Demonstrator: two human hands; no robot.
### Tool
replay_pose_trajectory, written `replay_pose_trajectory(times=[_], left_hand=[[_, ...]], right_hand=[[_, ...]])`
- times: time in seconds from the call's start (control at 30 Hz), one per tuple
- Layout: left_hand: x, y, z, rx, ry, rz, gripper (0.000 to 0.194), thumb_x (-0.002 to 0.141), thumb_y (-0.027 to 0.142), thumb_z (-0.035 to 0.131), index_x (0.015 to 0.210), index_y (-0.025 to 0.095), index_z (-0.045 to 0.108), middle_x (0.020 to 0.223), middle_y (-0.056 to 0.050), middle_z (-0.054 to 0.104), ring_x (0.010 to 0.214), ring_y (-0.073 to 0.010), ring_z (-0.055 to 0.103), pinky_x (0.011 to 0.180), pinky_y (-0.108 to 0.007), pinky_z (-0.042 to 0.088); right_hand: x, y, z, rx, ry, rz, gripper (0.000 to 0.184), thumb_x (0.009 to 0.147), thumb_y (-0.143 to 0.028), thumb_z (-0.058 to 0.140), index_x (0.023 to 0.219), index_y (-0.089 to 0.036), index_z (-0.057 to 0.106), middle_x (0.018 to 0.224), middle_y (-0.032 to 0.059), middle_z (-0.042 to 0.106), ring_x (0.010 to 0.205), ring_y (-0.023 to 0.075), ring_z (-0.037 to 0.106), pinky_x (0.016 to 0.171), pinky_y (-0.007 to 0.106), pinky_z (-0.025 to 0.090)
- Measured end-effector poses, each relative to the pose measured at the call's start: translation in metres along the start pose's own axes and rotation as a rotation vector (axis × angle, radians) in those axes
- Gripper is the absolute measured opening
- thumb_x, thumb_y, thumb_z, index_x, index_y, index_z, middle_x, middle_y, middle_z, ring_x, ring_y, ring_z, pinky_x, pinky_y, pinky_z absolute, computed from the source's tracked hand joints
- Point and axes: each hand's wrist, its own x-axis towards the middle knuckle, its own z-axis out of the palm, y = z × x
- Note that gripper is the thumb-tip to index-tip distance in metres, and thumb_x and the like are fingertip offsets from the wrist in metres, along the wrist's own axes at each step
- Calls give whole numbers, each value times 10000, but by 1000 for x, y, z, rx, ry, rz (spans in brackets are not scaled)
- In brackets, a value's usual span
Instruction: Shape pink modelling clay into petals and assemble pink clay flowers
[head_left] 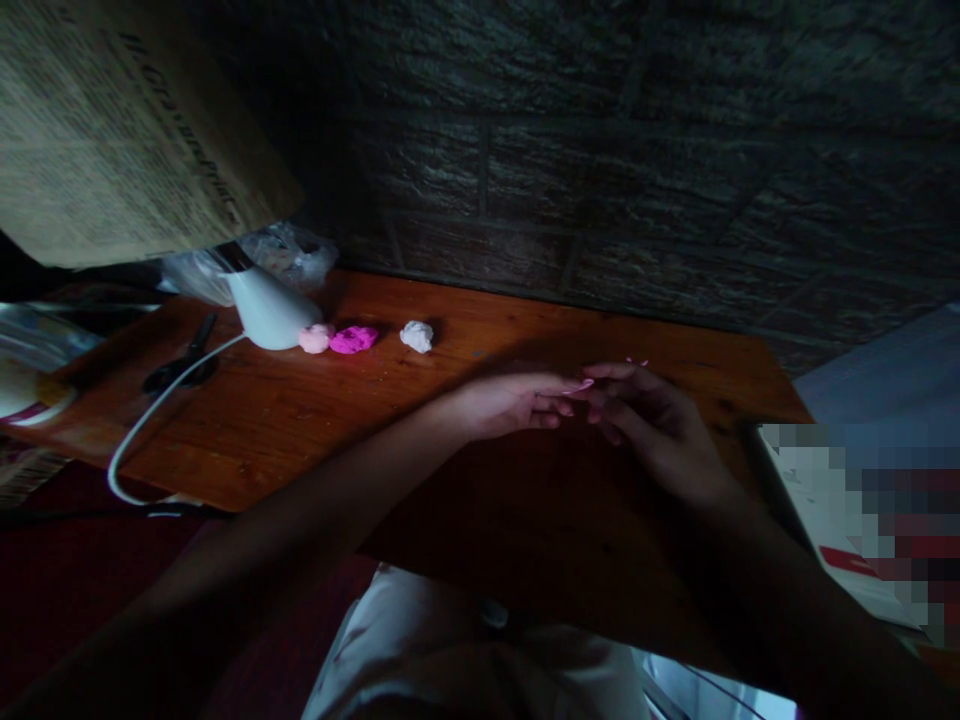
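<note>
Over the wooden table, my left hand reaches in from the left with its fingers bent, and a thin pink strip of clay is at its fingertips. From the right, my right hand meets it, thumb and fingers curled in a pinch at the strip's other end. The strip is small and the light is dim, so the exact grip is partly hidden. Just behind my right fingers lie small pink bits. Farther left sit a pale pink clay lump, a bright magenta lump and a white lump.
A lamp with a white base and newspaper-print shade stands at the left, its cord hanging off the table. Black scissors and a clear plastic bag lie near it. A brick-patterned wall rises behind.
</note>
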Motion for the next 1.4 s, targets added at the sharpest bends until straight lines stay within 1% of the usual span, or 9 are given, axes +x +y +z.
replay_pose_trajectory(times=[0.07, 0.17, 0.27, 0.43, 0.63, 1.0, 1.17, 1.27, 1.4], left_hand=[[2, 0, -3, 4, 59, 60, 248, 695, 245, 869, 875, 159, 723, 832, 1, 696, 753, -81, 611, 729, -222, 437], [5, 1, -10, 25, 142, 150, 265, 671, 218, 878, 879, 156, 727, 863, -2, 715, 718, -65, 595, 705, -214, 435], [4, 3, -13, 18, 170, 161, 269, 681, 224, 879, 898, 151, 737, 897, -19, 740, 723, -68, 603, 695, -213, 439], [1, 4, -10, -27, 160, 132, 213, 740, 194, 841, 926, 153, 746, 954, -43, 767, 740, -78, 634, 689, -215, 459], [2, 3, -9, -82, 160, 126, 165, 782, 142, 795, 934, 158, 732, 915, -17, 751, 714, -62, 625, 699, -210, 473], [4, 0, -11, -19, 185, 152, 182, 766, 167, 802, 940, 167, 749, 941, -26, 752, 734, -60, 617, 681, -195, 461], [6, -2, -14, 383, 223, 300, 188, 761, 258, 822, 906, 152, 767, 845, -25, 746, 702, -80, 611, 678, -218, 462], [3, -2, -16, 681, 95, 405, 122, 808, 234, 776, 894, 148, 773, 893, -44, 766, 814, -130, 670, 783, -268, 504], [1, -1, -21, 1160, -25, 523, 63, 860, 197, 728, 884, 178, 782, 889, -38, 763, 822, -142, 675, 811, -283, 487]], right_hand=[[0, 2, -1, -103, 62, -16, 301, 882, -469, 706, 1055, -223, 718, 749, 16, 696, 554, 133, 579, 516, 277, 470], [-1, 5, -1, -325, 125, -87, 259, 906, -437, 668, 990, -205, 750, 869, 61, 764, 700, 183, 685, 661, 321, 544], [-2, 11, -1, -507, 99, -139, 222, 917, -343, 638, 1039, -200, 757, 964, 78, 794, 831, 226, 737, 784, 364, 565], [0, 22, -1, -676, 16, -150, 185, 887, -259, 640, 1000, -194, 770, 992, 88, 802, 852, 247, 745, 779, 379, 569], [1, 20, 0, -729, -47, -133, 157, 884, -215, 631, 915, -225, 785, 919, 56, 805, 785, 216, 734, 748, 349, 559], [1, 16, 0, -735, -51, -112, 144, 864, -202, 625, 852, -220, 767, 850, 59, 782, 745, 206, 711, 712, 328, 532], [0, 11, 0, -563, 43, -84, 179, 872, -312, 626, 891, -209, 771, 893, 68, 793, 781, 213, 718, 754, 343, 549], [0, 5, -2, -428, 124, 17, 242, 841, -401, 682, 923, -199, 787, 866, 67, 787, 750, 208, 700, 725, 339, 546], [1, 0, -2, -296, 114, 138, 331, 787, -453, 737, 969, -185, 807, 758, 44, 739, 598, 154, 590, 586, 298, 481]])
